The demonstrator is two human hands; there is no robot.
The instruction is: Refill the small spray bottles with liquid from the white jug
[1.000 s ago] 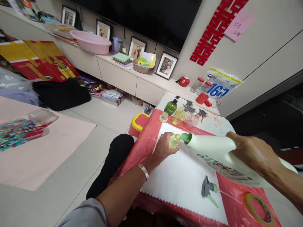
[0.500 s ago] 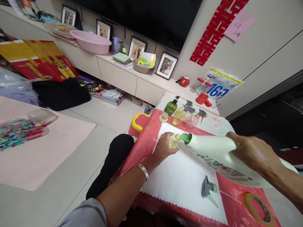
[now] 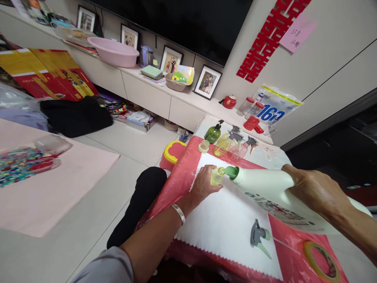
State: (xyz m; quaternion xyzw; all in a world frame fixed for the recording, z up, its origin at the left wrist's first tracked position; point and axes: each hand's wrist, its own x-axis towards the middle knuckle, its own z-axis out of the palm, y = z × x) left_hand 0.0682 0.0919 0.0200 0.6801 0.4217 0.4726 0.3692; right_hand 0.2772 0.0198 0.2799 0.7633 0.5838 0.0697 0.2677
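My left hand (image 3: 204, 181) is closed around a small clear yellow bottle (image 3: 217, 177) with its mouth uncovered, over the white mat (image 3: 229, 220). In my right hand (image 3: 312, 188) is a big pale green jug (image 3: 265, 181), tilted on its side and gripped by its handle. The jug's green spout (image 3: 231, 171) is right at the mouth of the yellow bottle; whether liquid is flowing I cannot tell. A grey spray head (image 3: 258, 235) with a pale green trigger and a thin tube lies on the mat's right part. The jug's cap (image 3: 203, 146) appears to stand near the mat's far left corner.
Behind the mat stand a green pump bottle (image 3: 213, 133), a yellow spray bottle (image 3: 223, 145) and a pink spray bottle (image 3: 236, 150). A tape roll (image 3: 321, 261) lies at the table's near right corner. A yellow and pink stool (image 3: 173, 152) is left of the table.
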